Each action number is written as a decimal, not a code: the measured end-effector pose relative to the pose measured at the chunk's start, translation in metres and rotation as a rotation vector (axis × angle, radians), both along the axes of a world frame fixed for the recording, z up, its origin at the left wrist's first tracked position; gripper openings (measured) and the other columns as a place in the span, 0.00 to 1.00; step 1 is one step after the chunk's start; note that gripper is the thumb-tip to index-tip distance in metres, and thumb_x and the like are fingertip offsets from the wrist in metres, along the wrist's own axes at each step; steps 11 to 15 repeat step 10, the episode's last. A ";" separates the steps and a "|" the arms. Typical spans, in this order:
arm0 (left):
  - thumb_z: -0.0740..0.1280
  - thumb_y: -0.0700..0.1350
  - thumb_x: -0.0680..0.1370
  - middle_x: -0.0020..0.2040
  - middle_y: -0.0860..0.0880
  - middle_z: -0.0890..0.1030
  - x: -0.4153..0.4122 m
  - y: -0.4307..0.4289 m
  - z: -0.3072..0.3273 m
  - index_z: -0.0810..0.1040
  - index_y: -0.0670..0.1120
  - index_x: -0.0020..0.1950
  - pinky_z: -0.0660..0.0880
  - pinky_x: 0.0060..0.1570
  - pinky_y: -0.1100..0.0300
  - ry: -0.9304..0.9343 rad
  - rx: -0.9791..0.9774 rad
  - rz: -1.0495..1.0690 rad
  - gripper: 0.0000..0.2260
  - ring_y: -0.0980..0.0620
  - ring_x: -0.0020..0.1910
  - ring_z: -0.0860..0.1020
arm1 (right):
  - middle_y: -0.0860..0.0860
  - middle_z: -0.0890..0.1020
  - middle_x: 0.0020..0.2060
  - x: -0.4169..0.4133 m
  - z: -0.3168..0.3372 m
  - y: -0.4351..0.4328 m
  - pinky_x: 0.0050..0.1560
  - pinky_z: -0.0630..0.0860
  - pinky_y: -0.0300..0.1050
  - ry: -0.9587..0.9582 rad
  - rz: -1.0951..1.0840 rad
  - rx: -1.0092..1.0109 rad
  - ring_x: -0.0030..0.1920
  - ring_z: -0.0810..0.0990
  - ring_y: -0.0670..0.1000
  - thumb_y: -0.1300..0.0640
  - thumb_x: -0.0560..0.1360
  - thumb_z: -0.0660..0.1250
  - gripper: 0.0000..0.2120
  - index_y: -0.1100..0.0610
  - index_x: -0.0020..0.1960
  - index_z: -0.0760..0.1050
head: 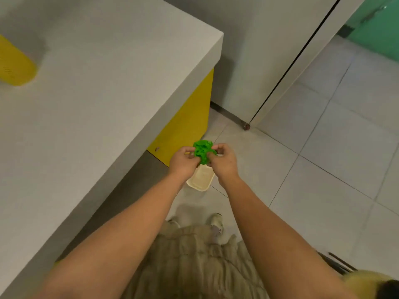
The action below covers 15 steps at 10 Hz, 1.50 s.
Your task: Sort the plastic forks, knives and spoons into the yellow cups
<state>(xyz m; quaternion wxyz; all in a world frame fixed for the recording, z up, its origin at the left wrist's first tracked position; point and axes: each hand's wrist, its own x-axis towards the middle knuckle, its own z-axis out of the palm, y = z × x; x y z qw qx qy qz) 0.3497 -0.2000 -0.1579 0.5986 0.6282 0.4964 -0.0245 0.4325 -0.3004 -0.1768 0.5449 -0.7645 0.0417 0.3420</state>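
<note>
Both my hands are held out over the floor, to the right of the table. My left hand (183, 161) and my right hand (224, 160) pinch a crumpled green piece of thin plastic (202, 151) between their fingertips. Just below my hands a cream-coloured shallow tray (201, 180) shows; what holds it is hidden. One yellow cup (15, 63) stands on the white table (103, 87) at the far left edge of the view. No forks, knives or spoons are in view.
The table has a thick white top and a yellow side panel (190, 117). Grey floor tiles (323, 158) spread to the right. A white door (302, 50) stands behind. My beige clothing (194, 266) and shoes fill the bottom.
</note>
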 end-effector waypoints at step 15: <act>0.64 0.53 0.82 0.78 0.43 0.67 0.019 -0.006 -0.313 0.57 0.43 0.82 0.69 0.64 0.53 0.431 -0.154 -0.099 0.32 0.42 0.72 0.70 | 0.59 0.77 0.67 0.012 -0.301 -0.021 0.63 0.77 0.51 0.183 0.276 -0.337 0.63 0.79 0.59 0.60 0.79 0.65 0.25 0.54 0.76 0.68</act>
